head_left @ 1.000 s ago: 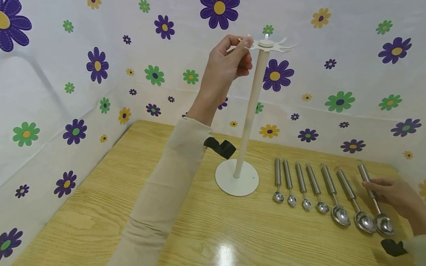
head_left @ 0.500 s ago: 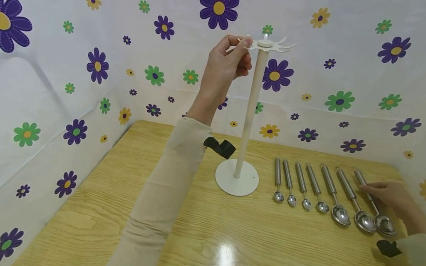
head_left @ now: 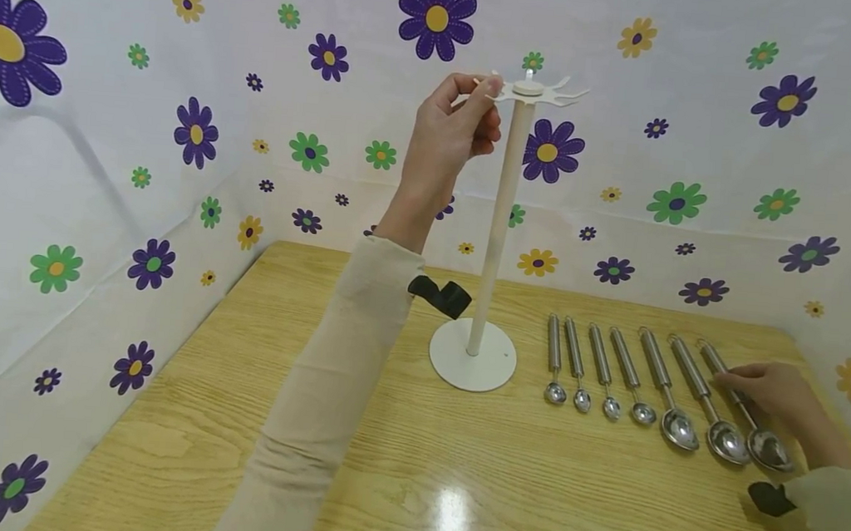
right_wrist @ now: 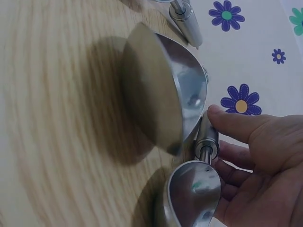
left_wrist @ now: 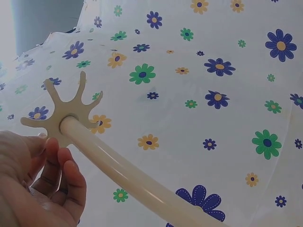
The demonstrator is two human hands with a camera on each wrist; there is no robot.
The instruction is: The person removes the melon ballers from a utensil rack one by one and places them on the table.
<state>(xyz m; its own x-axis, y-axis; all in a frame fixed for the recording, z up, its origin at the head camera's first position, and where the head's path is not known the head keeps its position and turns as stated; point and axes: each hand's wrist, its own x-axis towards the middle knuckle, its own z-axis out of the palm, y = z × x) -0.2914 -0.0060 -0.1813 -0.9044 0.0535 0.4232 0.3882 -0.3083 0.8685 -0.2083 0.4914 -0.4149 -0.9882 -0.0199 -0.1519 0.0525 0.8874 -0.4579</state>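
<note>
My left hand (head_left: 443, 138) pinches one arm of the white hook wheel (head_left: 527, 91) topping an upright stand (head_left: 500, 221). In the left wrist view, thumb and fingers meet at that arm's edge, below the pole. At the right, my right hand (head_left: 790, 402) holds the handle of the rightmost steel measuring spoon (head_left: 768, 450), whose bowl is turned up close over the table. The right wrist view shows the thumb along the handle (right_wrist: 207, 137), with the other fingers partly hidden behind. Just left lies a similar large measuring spoon (head_left: 727, 442).
Several smaller measuring spoons (head_left: 627, 369) lie in a row on the wooden table (head_left: 527, 499), between the stand's round base (head_left: 471, 373) and the large ones. A flower-patterned cloth (head_left: 370, 11) hangs behind and beside the table.
My right hand has moved left with the measuring spoon, and its handle end has swung toward the neighbouring spoon. My left hand keeps its pinch on the hook wheel.
</note>
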